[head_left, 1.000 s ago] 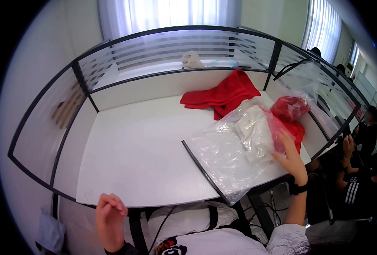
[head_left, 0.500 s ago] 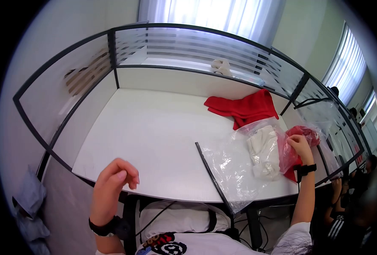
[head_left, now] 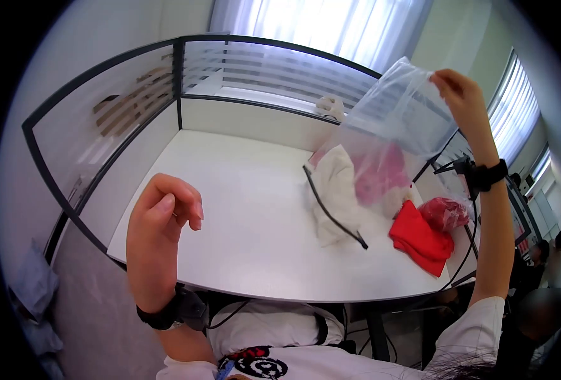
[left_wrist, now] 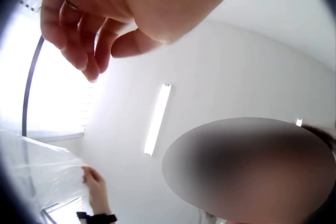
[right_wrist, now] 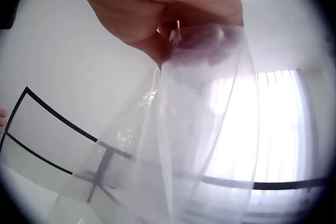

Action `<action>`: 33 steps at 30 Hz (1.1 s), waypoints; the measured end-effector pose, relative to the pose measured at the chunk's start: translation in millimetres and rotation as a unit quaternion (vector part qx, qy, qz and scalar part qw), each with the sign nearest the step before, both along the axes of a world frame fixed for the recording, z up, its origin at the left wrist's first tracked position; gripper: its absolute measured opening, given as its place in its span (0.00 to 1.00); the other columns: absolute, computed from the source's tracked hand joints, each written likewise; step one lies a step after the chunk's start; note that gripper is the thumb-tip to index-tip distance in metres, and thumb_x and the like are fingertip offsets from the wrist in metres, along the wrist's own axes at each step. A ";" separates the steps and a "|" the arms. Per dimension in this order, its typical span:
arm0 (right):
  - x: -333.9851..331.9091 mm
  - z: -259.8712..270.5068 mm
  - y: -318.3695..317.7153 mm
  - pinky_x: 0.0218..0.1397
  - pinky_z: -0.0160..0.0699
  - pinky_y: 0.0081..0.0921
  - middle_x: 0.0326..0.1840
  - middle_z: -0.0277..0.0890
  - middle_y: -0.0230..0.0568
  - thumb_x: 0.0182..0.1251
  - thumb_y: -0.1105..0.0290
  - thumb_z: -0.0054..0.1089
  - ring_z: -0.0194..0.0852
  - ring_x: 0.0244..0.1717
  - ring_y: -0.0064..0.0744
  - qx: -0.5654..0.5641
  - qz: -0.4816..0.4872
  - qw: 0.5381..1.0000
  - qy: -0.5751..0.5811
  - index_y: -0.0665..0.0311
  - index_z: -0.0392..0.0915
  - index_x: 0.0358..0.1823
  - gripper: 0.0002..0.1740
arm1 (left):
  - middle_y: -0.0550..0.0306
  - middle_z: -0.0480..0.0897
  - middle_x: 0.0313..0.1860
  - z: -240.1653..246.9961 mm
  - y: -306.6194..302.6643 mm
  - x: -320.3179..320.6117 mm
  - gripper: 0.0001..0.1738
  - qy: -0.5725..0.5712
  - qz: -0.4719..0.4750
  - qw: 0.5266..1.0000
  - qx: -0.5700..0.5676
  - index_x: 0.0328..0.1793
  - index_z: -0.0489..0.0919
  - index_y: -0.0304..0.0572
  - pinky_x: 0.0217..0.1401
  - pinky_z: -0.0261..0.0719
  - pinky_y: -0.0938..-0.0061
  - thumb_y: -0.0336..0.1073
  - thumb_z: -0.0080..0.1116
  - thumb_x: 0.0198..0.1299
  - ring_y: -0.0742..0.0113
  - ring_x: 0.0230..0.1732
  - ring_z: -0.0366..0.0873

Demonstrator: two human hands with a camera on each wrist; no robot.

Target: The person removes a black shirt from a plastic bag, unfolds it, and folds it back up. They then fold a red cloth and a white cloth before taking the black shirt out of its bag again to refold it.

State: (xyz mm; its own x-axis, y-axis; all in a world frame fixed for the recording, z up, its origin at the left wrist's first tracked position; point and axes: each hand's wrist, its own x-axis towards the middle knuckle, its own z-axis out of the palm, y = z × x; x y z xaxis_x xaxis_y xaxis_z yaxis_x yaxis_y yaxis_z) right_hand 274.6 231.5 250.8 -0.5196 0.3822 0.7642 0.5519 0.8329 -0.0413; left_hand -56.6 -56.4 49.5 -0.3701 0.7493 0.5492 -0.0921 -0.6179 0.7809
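Note:
High over the desk's right side, my right hand [head_left: 467, 104] pinches one end of a clear plastic bag [head_left: 391, 111]. The bag hangs down in folds, and its black edge strip [head_left: 332, 214] dangles low above the desk. A white cloth [head_left: 337, 180] shows at the bag's lower part. Through the film, a red cloth [head_left: 378, 174] behind looks pink. My left hand [head_left: 160, 221] is held above the desk's front left with fingers loosely bent and nothing in them. The right wrist view shows the film gathered between thumb and fingers.
A second red cloth [head_left: 422, 239] lies at the desk's right, beside a red bundle in clear plastic [head_left: 445, 212]. A black-framed partition [head_left: 179, 82] surrounds the white desk [head_left: 249, 209]. A cable [head_left: 473, 240] runs from my right wrist. Other people are at far right.
My right hand has taken hold of the bag and lifted it up from the desk, the black strip rising with it. The second red cloth is uncovered. My left hand has risen slightly.

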 end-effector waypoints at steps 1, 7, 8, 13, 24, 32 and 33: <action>-6.9 14.7 -3.8 0.33 0.68 0.19 0.25 0.75 0.32 0.72 0.67 0.63 0.68 0.28 0.19 0.055 -0.006 0.998 0.012 0.67 0.86 0.46 0.10 | 0.59 0.74 0.33 -2.9 -1.0 -4.0 0.11 0.001 0.020 1.000 -0.021 0.42 0.73 0.40 0.45 0.66 0.77 0.39 0.43 0.69 0.72 0.36 0.68; -33.7 80.6 -2.7 0.33 0.72 0.16 0.30 0.80 0.30 0.73 0.60 0.63 0.72 0.25 0.18 0.094 -0.011 0.987 0.128 0.60 0.88 0.49 0.14 | 0.59 0.76 0.33 -2.6 -6.8 -15.2 0.11 -0.035 0.077 0.996 0.006 0.40 0.75 0.39 0.46 0.68 0.76 0.35 0.42 0.69 0.73 0.36 0.68; -37.8 83.2 -5.2 0.32 0.72 0.16 0.30 0.80 0.30 0.72 0.60 0.63 0.72 0.25 0.18 0.059 0.005 0.985 0.164 0.60 0.88 0.49 0.14 | 0.59 0.76 0.33 -3.7 -6.0 -17.7 0.11 -0.035 0.078 0.996 0.009 0.40 0.75 0.39 0.46 0.68 0.76 0.35 0.42 0.69 0.73 0.36 0.68; -37.6 71.1 7.7 0.38 0.83 0.20 0.37 0.82 0.39 0.73 0.63 0.62 0.84 0.32 0.27 -0.047 0.025 0.952 0.301 0.71 0.83 0.49 0.16 | 0.60 0.78 0.34 -4.1 -6.0 -17.9 0.10 0.041 0.085 0.995 -0.035 0.44 0.76 0.37 0.46 0.70 0.78 0.33 0.44 0.72 0.75 0.38 0.71; 204.2 -67.2 -92.8 0.63 0.89 0.37 0.61 0.77 0.60 0.73 0.75 0.57 0.82 0.60 0.57 0.316 -0.157 0.846 0.401 0.79 0.73 0.55 0.15 | 0.60 0.77 0.34 -5.7 -14.0 -33.3 0.10 0.062 0.182 0.981 -0.028 0.44 0.77 0.37 0.45 0.69 0.79 0.33 0.45 0.74 0.75 0.37 0.71; 341.9 -201.3 -230.3 0.57 0.84 0.36 0.39 0.81 0.51 0.63 0.78 0.70 0.84 0.43 0.38 0.423 -0.280 0.593 0.625 0.83 0.77 0.36 0.12 | 0.61 0.75 0.33 -9.4 -8.2 -22.9 0.12 0.080 0.243 0.964 -0.066 0.42 0.75 0.40 0.46 0.68 0.79 0.36 0.42 0.74 0.75 0.36 0.69; 381.0 -224.5 -239.3 0.55 0.83 0.35 0.40 0.82 0.50 0.64 0.77 0.68 0.84 0.44 0.39 0.396 -0.313 0.604 0.616 0.82 0.79 0.37 0.11 | 0.61 0.75 0.34 -9.6 -7.4 -21.7 0.12 0.086 0.246 0.963 -0.072 0.42 0.75 0.40 0.46 0.68 0.79 0.36 0.42 0.74 0.75 0.36 0.69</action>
